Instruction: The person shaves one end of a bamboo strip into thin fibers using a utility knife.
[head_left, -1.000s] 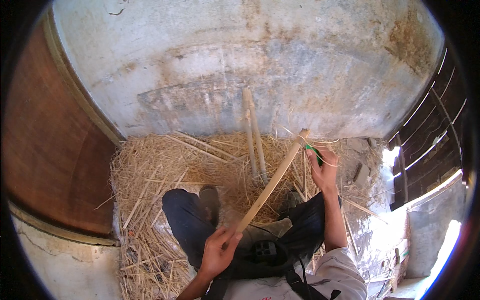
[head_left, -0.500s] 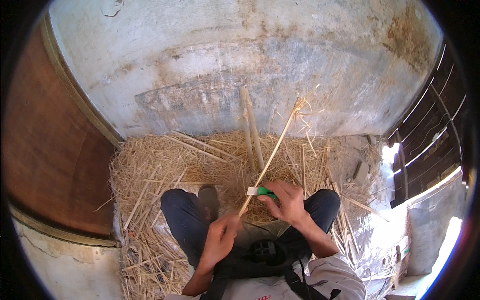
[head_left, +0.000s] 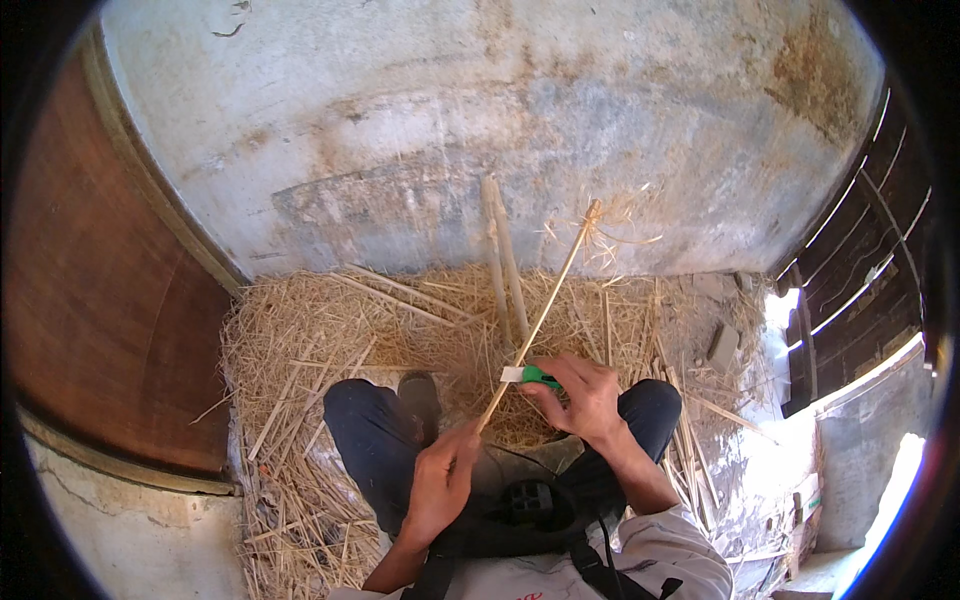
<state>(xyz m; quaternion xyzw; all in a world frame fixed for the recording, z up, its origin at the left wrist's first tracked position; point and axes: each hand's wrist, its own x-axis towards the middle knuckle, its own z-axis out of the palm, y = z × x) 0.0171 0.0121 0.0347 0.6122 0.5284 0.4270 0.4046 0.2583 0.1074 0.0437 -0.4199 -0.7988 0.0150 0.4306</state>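
Note:
My left hand [head_left: 440, 482] grips the near end of a long thin cane stalk [head_left: 545, 305] that slants up and away to the right; its far tip is frayed into loose fibres near the wall. My right hand [head_left: 585, 395] holds a small knife with a green handle and pale blade [head_left: 528, 375], the blade resting against the stalk just above my left hand. Both hands are over my lap, between my knees in dark trousers.
A heap of dry straw and cut stalks [head_left: 330, 335] covers the ground around my legs. Two thick canes [head_left: 500, 260] lean on the stained concrete wall [head_left: 480, 130] ahead. A brown wooden panel [head_left: 100, 300] stands left, dark slatted shutters [head_left: 860, 270] right.
My right hand has come back from the stalk's far end to just above my left hand, bringing the knife with it. The stalk's far tip has risen and now looks frayed.

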